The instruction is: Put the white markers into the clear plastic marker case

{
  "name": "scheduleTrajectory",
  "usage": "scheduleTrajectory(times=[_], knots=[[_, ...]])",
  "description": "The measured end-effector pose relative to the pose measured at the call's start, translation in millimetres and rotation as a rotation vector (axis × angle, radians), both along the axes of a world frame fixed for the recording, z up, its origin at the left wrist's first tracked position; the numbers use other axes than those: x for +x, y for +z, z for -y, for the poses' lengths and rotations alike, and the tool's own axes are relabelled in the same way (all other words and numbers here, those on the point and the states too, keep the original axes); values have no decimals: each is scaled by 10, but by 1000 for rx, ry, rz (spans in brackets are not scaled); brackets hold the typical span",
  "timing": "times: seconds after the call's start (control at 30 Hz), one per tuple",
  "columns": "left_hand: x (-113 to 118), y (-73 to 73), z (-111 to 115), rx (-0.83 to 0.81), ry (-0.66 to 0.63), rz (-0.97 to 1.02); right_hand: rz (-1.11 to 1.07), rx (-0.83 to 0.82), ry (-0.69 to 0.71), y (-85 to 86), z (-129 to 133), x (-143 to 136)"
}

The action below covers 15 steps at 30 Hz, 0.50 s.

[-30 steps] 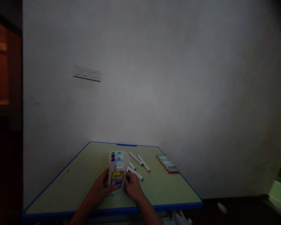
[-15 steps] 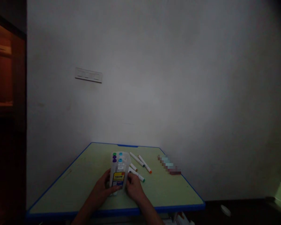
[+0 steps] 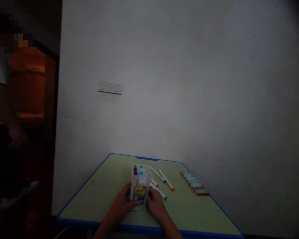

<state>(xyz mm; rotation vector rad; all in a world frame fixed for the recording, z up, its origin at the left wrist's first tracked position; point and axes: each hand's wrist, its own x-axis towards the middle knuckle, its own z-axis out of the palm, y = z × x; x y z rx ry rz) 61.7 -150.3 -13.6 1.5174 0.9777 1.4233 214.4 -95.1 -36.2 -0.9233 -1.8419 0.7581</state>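
Observation:
A clear plastic marker case (image 3: pixel 140 186) stands upright near the front of the table, with green, purple and blue marker ends showing in its left part and a yellow and blue label on its front. My left hand (image 3: pixel 123 202) wraps round its left side, thumb across the label. At its lower right side, my right hand (image 3: pixel 156 203) has its fingers curled against the case; the fingertips are partly hidden. Loose white markers lie just behind and to the right, among them an orange-tipped marker (image 3: pixel 166 180) and a green-tipped marker (image 3: pixel 159 192).
The pale green table (image 3: pixel 189 212) has a blue edge. A blurred-out object (image 3: pixel 194 183) lies at its right edge. Behind rises a grey wall with a switch panel (image 3: pixel 110 88). At the far left a person (image 3: pixel 0 99) stands by a doorway.
The view has turned left, so the table and case appear further right. A person has come into view at the far left. Both hands keep their places on the case.

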Motion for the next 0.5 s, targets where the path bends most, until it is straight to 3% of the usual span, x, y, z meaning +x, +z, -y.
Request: scheduleTrajectory(times=[0.33, 0.5], knots=[[17, -105, -28, 51, -57, 111, -2, -62, 80, -23, -19, 29], [16, -153, -39, 45, 2, 91, 74, -86, 73, -12, -26, 43]])
